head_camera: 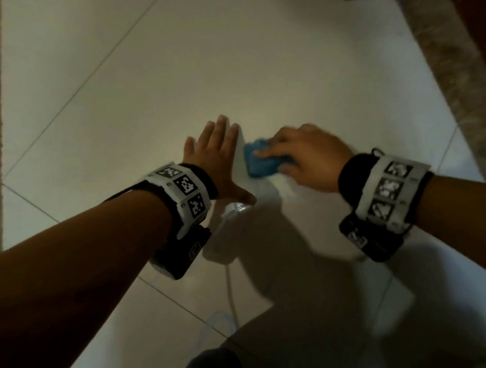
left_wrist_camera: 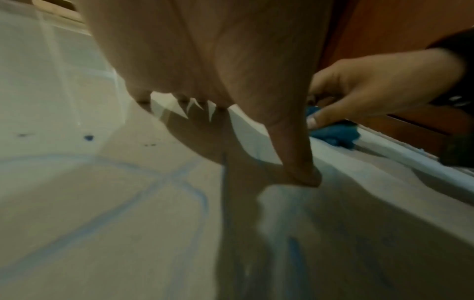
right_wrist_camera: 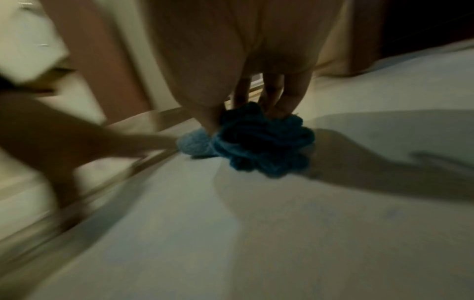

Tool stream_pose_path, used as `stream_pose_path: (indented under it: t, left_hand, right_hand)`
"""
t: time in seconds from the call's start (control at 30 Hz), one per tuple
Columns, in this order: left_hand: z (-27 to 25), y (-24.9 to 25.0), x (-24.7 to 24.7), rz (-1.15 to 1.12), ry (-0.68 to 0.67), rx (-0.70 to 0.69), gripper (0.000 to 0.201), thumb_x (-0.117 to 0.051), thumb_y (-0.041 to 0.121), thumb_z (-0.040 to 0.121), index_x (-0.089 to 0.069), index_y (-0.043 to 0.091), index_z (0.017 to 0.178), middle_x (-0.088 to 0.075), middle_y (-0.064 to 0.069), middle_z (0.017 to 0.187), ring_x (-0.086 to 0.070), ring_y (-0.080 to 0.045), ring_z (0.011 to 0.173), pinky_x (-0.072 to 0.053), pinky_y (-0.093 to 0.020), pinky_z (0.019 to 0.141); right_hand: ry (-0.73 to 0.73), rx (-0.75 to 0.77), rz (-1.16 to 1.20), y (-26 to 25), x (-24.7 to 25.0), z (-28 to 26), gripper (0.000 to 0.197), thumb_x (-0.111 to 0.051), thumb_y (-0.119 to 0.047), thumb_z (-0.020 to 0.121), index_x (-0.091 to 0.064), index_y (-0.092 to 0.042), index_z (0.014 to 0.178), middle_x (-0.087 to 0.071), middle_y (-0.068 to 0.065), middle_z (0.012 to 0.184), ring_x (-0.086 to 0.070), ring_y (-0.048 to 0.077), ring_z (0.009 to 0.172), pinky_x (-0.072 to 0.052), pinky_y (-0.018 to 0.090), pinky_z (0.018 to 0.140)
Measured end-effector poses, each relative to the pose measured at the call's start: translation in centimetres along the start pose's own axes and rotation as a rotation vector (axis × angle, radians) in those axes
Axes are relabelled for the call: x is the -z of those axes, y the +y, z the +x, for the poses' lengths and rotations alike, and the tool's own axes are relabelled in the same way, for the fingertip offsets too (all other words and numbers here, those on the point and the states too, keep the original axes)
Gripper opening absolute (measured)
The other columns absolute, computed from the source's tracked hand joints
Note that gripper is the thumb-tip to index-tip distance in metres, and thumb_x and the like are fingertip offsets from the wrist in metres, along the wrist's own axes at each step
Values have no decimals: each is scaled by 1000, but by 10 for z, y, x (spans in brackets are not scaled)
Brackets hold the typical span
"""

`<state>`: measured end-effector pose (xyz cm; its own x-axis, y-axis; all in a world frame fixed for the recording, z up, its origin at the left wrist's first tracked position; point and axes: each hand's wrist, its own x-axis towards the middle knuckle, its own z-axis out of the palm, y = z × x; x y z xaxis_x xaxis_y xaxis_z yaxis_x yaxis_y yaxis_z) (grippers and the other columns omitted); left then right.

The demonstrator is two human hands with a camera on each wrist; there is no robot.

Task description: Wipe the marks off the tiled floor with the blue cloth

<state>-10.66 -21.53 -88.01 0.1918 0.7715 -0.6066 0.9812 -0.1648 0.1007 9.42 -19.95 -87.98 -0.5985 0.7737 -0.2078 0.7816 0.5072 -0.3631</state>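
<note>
**Cloth pressed to the tiles**

The left hand (head_camera: 217, 159) lies flat on the tiled floor (head_camera: 150, 84), fingers straight and spread. Just beside it, the right hand (head_camera: 308, 157) curls its grip round the bunched blue cloth (head_camera: 259, 161), pressed to the floor. Faint blue marks (left_wrist_camera: 164, 180) show near the left thumb.

Dim, soft shadows on the floor (head_camera: 172, 74); wrist views motion-blurred.

A bunched, fuzzy blue cloth (head_camera: 259, 161) lies on the pale tiled floor (head_camera: 172, 74), near faint blue marks (left_wrist_camera: 143, 194).
</note>
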Motion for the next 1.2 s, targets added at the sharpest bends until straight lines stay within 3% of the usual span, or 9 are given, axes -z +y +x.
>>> stream_pose_path:
  t: [0.13,0.2,0.4,0.57,0.73,0.83,0.97,1.13,1.2]
  left_hand:
    - [0,-2,-3,-3,23,-1,140,-68,78,59,21,19,150,26,-3,158,16,-25,147,-1,-50,118]
    - [1,-2,-2,-2,15,3,141,-68,78,59,22,19,150,27,-3,157,16,-25,147,-1,-50,118]
    - [-3,1,0,18,19,33,140,-65,81,58,21,21,150,27,-3,157,16,-25,147,0,-52,117]
    - [-45,-12,4,-63,22,169,137,-68,78,58,19,24,151,26,3,158,18,-21,147,4,-53,116]
    - [-143,-55,-6,-143,21,455,130,-67,74,62,16,27,151,25,4,158,17,-21,147,2,-53,117]
    - [-194,-73,-36,-215,2,590,132,-69,74,61,15,27,152,25,3,158,16,-20,147,1,-54,117]
    - [-214,-99,-89,-297,28,633,135,-69,75,58,16,26,152,26,3,158,16,-20,147,2,-52,117]
    - [-234,-144,-127,-375,131,639,135,-70,74,59,12,22,153,19,-1,160,9,-23,148,-6,-50,119]
    - [-241,-159,-132,-371,120,592,135,-71,72,60,13,22,152,19,-2,160,9,-24,148,-6,-49,120]
  right_hand:
    - [169,-409,61,76,30,10,45,-57,-21,90,-50,-27,134,-48,15,130,-50,37,114,-39,33,95]
    - [180,-518,55,80,30,5,47,-55,-20,91,-47,-26,136,-47,17,131,-48,39,115,-38,33,96]
    - [70,-128,-1,-22,-12,-5,51,-51,-13,89,-44,-35,135,-46,2,129,-42,31,110,-37,36,92]
    - [50,-200,122,-2,4,24,45,-51,-17,91,-47,-33,133,-44,8,130,-41,35,114,-37,40,99]
    - [121,-347,204,-34,4,57,39,-51,-26,92,-44,-16,129,-39,15,132,-46,35,116,-39,33,92]
    - [14,-183,187,-78,-8,57,40,-53,-20,92,-43,-14,130,-36,17,134,-44,37,117,-40,36,98]
    - [48,-103,91,-99,-22,82,45,-51,-16,92,-41,-18,136,-36,19,136,-42,42,116,-38,45,102]
    - [153,-41,-76,-115,-32,122,40,-53,-14,89,-48,-13,129,-48,27,122,-49,47,105,-45,49,86]
    - [137,-83,-72,-127,-29,130,39,-52,-14,90,-49,-14,129,-48,29,122,-48,48,106,-44,49,87]
